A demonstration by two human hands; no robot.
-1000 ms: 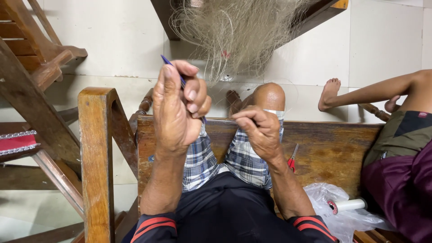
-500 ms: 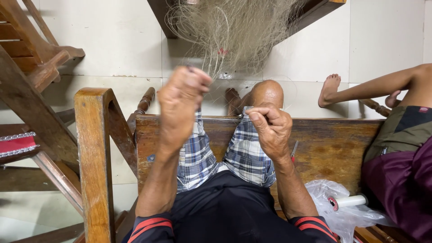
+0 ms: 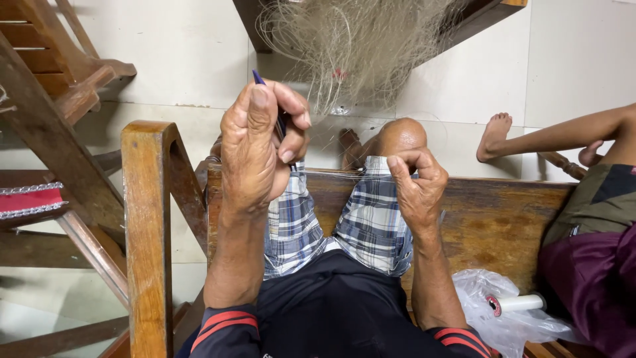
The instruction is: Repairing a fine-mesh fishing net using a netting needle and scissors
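— Two hands up, seen from the head camera. Left hand (image 3: 255,149) raised, fingers (image 3: 291,113) curled shut round a thin dark blue tool (image 3: 260,79), tip poking out just above the fingertips.

— And the other?

— Right hand (image 3: 414,182) lower, over the right knee, fingers (image 3: 397,166) pinched tight on a fine pale line (image 3: 338,174). Stretched taut between both sets of fingers, running roughly level.

— Source of the line?

— Cannot tell exactly. Hanging above the fingers, though: a tangled mass of pale fishing net (image 3: 361,46), strands trailing down towards the left fingertips.

— Beneath the fingers?

— Checked blue shorts (image 3: 371,219) over both thighs, bare knee (image 3: 397,136) just above the right knuckles, dark sleeves with red stripes at the wrists' far end. Under all that, a worn wooden bench (image 3: 490,219).

— Off to the sides?

— Left of the left fingers, a wooden armrest post (image 3: 146,219). Right of the right fingers and well apart, another person's bare foot (image 3: 493,136) on the pale tiled floor (image 3: 576,73). Nearer the right elbow, a clear plastic bag (image 3: 503,318) with a white roll (image 3: 520,303) lying in it.
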